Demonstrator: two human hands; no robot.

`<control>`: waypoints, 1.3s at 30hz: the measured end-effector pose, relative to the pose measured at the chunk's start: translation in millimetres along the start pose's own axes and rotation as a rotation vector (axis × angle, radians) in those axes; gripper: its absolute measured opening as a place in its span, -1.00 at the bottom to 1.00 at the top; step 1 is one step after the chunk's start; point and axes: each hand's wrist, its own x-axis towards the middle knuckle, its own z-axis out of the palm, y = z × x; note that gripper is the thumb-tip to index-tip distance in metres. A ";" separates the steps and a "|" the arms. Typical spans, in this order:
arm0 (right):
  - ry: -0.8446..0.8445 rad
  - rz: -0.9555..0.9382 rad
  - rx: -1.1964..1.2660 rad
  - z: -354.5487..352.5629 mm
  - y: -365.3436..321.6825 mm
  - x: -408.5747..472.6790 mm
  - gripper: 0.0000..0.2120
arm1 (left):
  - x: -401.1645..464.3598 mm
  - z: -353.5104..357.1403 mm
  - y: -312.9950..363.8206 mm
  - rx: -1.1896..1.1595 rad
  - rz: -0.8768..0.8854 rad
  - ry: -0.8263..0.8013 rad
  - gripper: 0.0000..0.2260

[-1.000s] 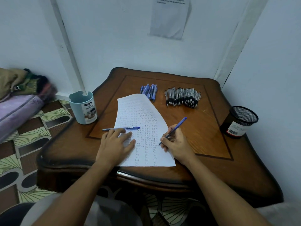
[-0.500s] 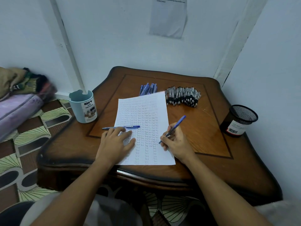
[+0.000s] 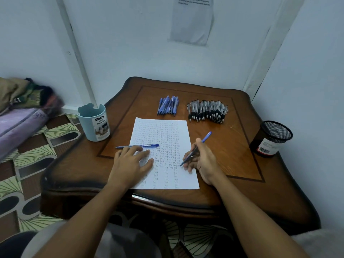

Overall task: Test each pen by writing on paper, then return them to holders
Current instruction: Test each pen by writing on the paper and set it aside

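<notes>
While its fingers pinch a slim blue plastic pen (image 3: 195,149), tip touching the white sheet of paper (image 3: 163,138) covered in written rows, the right hand (image 3: 202,159) rests on the brown wooden table (image 3: 232,149). Flat and relaxed, the left hand (image 3: 130,162) presses the sheet beside a second blue pen (image 3: 137,146).

Both forearms are bare, with no sleeves, watch or rings showing, above light grey clothing (image 3: 119,243) at the lap.
</notes>
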 end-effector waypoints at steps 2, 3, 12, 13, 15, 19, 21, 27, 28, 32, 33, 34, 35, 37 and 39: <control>0.012 0.040 0.031 0.5 -2.9 1.4 -0.51 | 0.1 -1.0 0.8 -0.007 -0.001 -0.001 -0.48; 0.013 0.049 0.028 0.7 -3.4 2.0 -0.47 | 0.1 -1.2 0.9 -0.011 -0.003 -0.002 -0.47; 0.040 0.065 0.025 0.7 -3.6 1.2 -0.49 | -0.4 -2.2 2.4 0.001 -0.009 -0.023 -0.45; 0.044 0.058 0.021 0.9 -3.7 1.1 -0.49 | -0.2 -2.3 2.5 0.000 -0.009 -0.021 -0.45; 0.050 0.044 0.021 0.3 -2.8 1.7 -0.50 | -0.3 -2.7 2.7 -0.005 -0.007 -0.017 -0.46; 0.064 0.024 0.013 -0.8 -1.4 2.4 -0.50 | 0.2 -3.4 4.5 -0.013 -0.010 -0.020 -0.46; 0.072 0.020 0.007 -1.0 -0.3 2.6 -0.51 | -0.5 -3.0 4.8 -0.008 -0.011 -0.004 -0.48; 0.073 0.053 -0.002 0.2 -0.3 4.2 -0.55 | -2.1 -4.6 4.9 -0.007 -0.010 -0.019 -0.48; 0.065 0.080 -0.007 0.7 -2.0 4.8 -0.62 | -2.9 -3.9 5.6 -0.004 -0.008 -0.024 -0.48; -0.052 0.184 -0.109 4.4 -19.6 17.8 -0.74 | -2.9 -4.1 6.1 -0.011 0.006 -0.015 -0.50; -0.066 0.190 -0.149 6.9 -25.4 23.9 -0.68 | -2.5 -4.4 6.5 -0.015 0.009 -0.016 -0.49; -0.074 0.171 -0.195 10.9 -31.7 30.5 -0.67 | -1.9 -4.8 7.4 -0.019 0.009 -0.013 -0.49; -0.080 0.124 -0.258 16.4 -37.0 38.5 -0.69 | -1.2 -4.6 7.2 -0.024 0.005 -0.005 -0.49; -0.067 -0.016 -0.424 26.8 -44.9 57.7 -0.73 | -0.4 -5.3 7.3 -0.037 -0.003 0.013 -0.49; -0.065 -0.105 -0.586 37.7 -51.3 77.0 -0.69 | 0.3 -7.2 7.9 -0.041 -0.006 0.000 -0.48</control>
